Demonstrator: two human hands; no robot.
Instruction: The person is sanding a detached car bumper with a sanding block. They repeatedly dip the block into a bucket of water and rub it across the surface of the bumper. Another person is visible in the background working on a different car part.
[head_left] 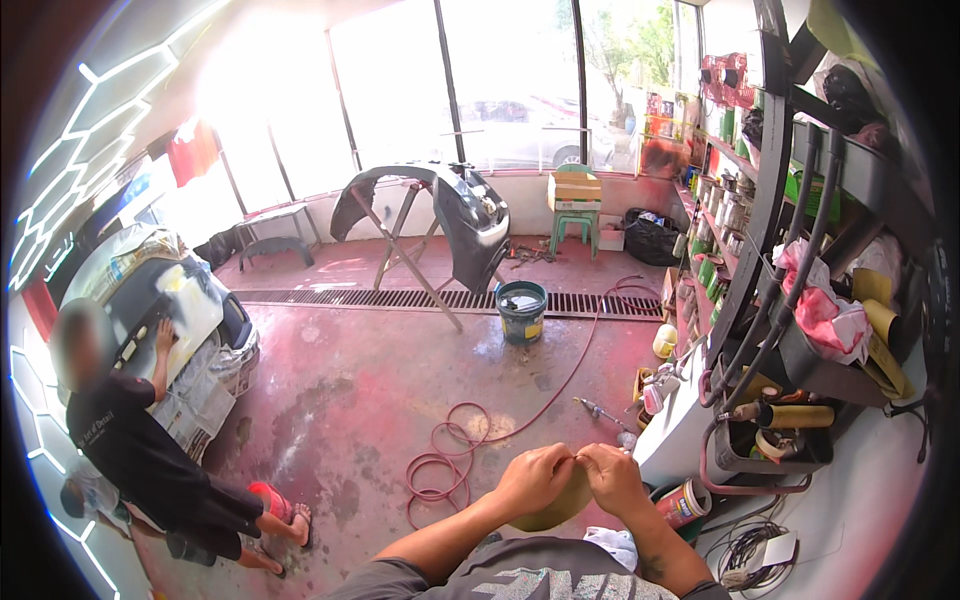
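The red-stained concrete floor [380, 390] fills most of the view, crossed by a long drain grate [400, 298] in front of the bright windows. At the left stands a car [165, 300] masked with newspaper and sheeting, and a crouching person in a black shirt [140, 450] presses one hand against its panel. Toward the back, a dark bumper [465, 215] rests on a folding stand, with a green stool [573, 232] carrying a cardboard box just beyond it. Along the right side rises a shelf rack [745, 220] packed with cans and bottles, pink rags and rolls of tape stuffed into its lower bins. A blue-green bucket [521, 310] sits on the floor near the grate, and a red air hose [455, 450] runs from the back wall and coils loosely on the floor ahead of the hands. Low in the middle, the left hand [535, 478] and the right hand [612, 478] meet, fingertips touching; each grip is closed, pinching the top edge of a yellowish-green round disc [560, 505], which hangs just below the knuckles, in the air above the floor and close to the person's chest. Just right of the right hand, a small open paint can [683, 502] stands beside a white cloth [612, 545].
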